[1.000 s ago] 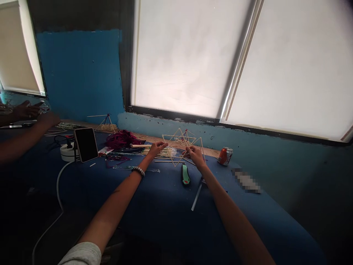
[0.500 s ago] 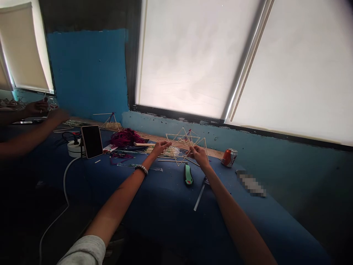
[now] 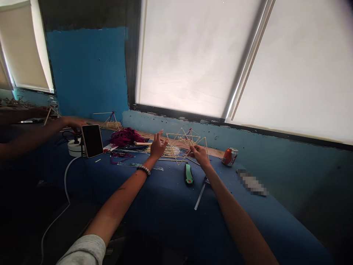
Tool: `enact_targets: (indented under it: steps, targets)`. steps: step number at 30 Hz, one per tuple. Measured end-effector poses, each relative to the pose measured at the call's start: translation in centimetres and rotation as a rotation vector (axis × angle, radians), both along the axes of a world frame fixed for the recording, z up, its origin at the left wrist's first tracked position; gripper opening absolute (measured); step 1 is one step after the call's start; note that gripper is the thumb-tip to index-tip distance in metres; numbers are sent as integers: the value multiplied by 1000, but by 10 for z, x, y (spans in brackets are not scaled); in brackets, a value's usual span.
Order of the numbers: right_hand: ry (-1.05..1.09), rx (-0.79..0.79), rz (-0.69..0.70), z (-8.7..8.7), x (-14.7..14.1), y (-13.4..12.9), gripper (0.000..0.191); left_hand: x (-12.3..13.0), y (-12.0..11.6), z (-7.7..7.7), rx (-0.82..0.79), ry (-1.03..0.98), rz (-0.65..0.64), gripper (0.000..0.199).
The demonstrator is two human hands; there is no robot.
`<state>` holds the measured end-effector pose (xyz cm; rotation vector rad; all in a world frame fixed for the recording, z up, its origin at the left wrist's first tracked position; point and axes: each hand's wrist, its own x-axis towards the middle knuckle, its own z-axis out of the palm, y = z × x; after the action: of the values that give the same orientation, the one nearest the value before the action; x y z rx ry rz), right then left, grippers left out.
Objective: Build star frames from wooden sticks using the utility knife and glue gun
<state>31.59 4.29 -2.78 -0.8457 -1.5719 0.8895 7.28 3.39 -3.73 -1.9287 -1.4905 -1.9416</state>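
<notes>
My right hand (image 3: 199,154) is pinched onto the lower part of a thin wooden stick frame (image 3: 173,150), a star-like shape of lashed sticks held up just above the table, and my fingers hide the joint there. My left hand (image 3: 158,146) is open, fingers spread and raised, just beside the frame's left corner, with a beaded bracelet (image 3: 143,169) on that wrist. The hands are apart, the frame between them.

Beneath it lie loose sticks (image 3: 162,151) on a blue table cover (image 3: 154,198), near a green-and-black utility knife (image 3: 189,174) and a tangle of maroon cord (image 3: 126,137). Past them stands an orange soda can (image 3: 230,156) - I can't see into it. A clear plastic bottle (image 3: 53,104) sits far left, too small and dim to judge its contents.

A co-worker's hand (image 3: 72,122) reaches near a dark tablet (image 3: 92,141) and a round white power strip (image 3: 74,147). One object (image 3: 251,182) on the right is pixelated - unreadable.
</notes>
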Motion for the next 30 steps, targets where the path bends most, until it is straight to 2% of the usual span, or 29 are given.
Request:
enact_targets:
  steps: [4,7,10,13,15,17,19,21,26,28,30]
  targets:
    - [-19,13,0,-1,1,0,41,0,1,-1,25,175,11,52]
    - [-25,-8,-22,0,0,-1,40,-1,3,-1,13,188,14,50]
    - [-19,-26,-34,3,-1,-2,40,-2,5,-2,30,144,36,49]
    - [-8,-32,-32,4,-1,-3,38,-5,10,-3,16,76,115,49]
    - [-2,-34,-34,5,0,-5,37,-10,15,-5,-22,-44,200,50]
    - [-6,-34,-39,6,0,-6,36,-17,20,-6,-89,-211,222,51]
    - [-14,-33,-48,7,0,-6,37,-21,24,-5,-152,-325,159,50]
    - [-13,-27,-54,7,-1,-6,39,-21,26,-4,-206,-333,43,51]
    - [32,-51,-76,7,-1,-4,35,-4,25,-8,-445,-136,-519,71]
    - [32,-56,-82,7,-1,-4,34,2,24,-11,-451,-47,-598,66]
    - [4,-42,-75,7,-1,-5,35,4,24,-12,-426,-4,-585,57]
